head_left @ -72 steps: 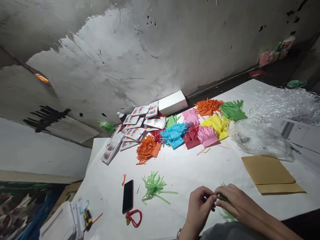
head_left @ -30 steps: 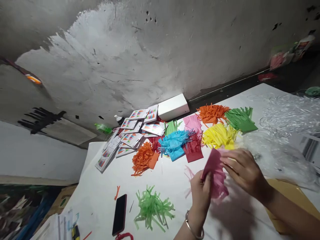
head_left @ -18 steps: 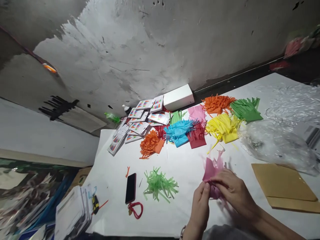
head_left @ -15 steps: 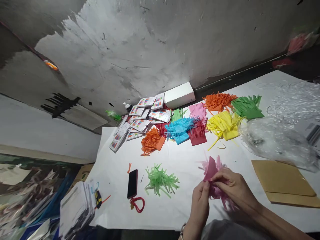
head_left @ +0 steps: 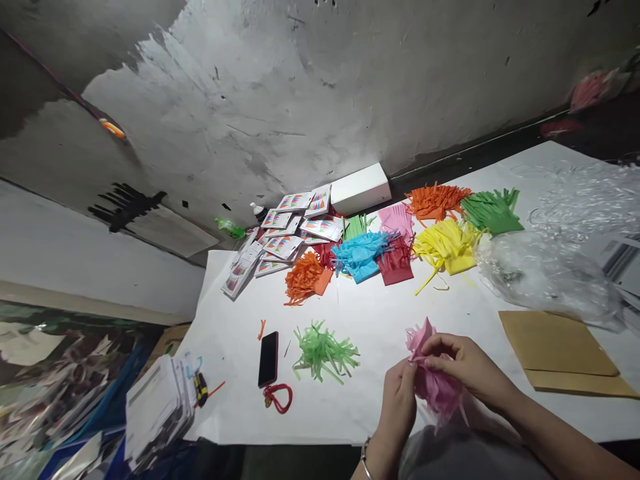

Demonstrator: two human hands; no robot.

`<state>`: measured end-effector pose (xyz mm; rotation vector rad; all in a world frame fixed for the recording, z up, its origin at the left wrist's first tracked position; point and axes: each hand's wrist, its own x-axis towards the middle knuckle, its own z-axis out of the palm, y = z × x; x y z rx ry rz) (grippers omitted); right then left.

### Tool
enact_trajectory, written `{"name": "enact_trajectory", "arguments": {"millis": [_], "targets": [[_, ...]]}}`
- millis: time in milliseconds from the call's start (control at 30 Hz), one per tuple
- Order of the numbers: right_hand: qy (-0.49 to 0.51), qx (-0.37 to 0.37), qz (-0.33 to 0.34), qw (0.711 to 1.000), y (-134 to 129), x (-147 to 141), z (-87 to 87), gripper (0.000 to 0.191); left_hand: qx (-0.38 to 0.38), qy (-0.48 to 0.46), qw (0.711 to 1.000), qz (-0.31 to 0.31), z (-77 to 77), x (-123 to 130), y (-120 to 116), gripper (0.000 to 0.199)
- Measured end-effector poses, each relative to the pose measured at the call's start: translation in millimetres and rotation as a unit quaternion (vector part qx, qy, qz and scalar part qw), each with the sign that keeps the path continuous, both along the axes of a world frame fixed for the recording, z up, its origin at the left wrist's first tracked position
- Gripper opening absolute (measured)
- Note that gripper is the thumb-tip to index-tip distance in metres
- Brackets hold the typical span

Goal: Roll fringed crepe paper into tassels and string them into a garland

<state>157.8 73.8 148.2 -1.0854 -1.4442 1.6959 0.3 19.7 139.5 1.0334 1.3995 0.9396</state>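
Fringed pink tissue paper (head_left: 440,393) is held between my two hands above the front of the table. My left hand (head_left: 400,393) pinches its left side with thumb and fingers. From the right, my right hand (head_left: 460,367) grips the same paper with bent fingers, hiding part of it. The folded upper end points up and the strips hang down below my fingers. Left of my hands lies a loose light green fringed paper tassel (head_left: 325,353). A phone (head_left: 269,359) with a red cord strap (head_left: 281,398) rests farther left.
Fringed paper bundles, among them blue (head_left: 363,257), yellow (head_left: 450,247) and orange (head_left: 306,277), lie across the back. Printed packets (head_left: 285,247) pile beside a white box (head_left: 361,189). At right are clear plastic bags (head_left: 545,273) and brown cardboard (head_left: 560,347). A cutter (head_left: 201,389) lies at left.
The pink paper has turned in my hands; its broad flat upper part looks narrower and more gathered, and the strips bunch lower. The view has shifted slightly.
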Motion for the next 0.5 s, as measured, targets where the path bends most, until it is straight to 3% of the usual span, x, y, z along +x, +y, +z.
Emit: {"name": "enact_trajectory", "arguments": {"millis": [100, 167, 233, 400, 500], "targets": [[-0.044, 0.153, 0.017, 0.987, -5.1, 5.2, 1.8, 0.013, -0.013, -0.017, 1.000, 0.000, -1.6, -1.5, -0.5, 0.050], [-0.091, 0.294, 0.015, 0.951, -9.7, 7.1, 2.5, 0.021, -0.011, -0.029, 1.000, -0.004, -1.2, -1.2, -0.8, 0.048], [-0.140, 0.389, 0.007, 0.910, -13.8, 7.1, 2.3, 0.023, -0.003, -0.040, 0.999, -0.005, 0.1, 0.2, -1.0, 0.045], [-0.201, 0.484, -0.011, 0.851, -18.5, 3.5, -3.8, 0.020, 0.007, -0.038, 0.999, 0.003, 2.3, 5.1, -0.9, 0.043], [-0.176, 0.453, -0.024, 0.874, -18.2, 3.1, -9.0, 0.026, 0.010, -0.044, 0.999, -0.016, 2.1, 6.1, -1.1, 0.043]]}}
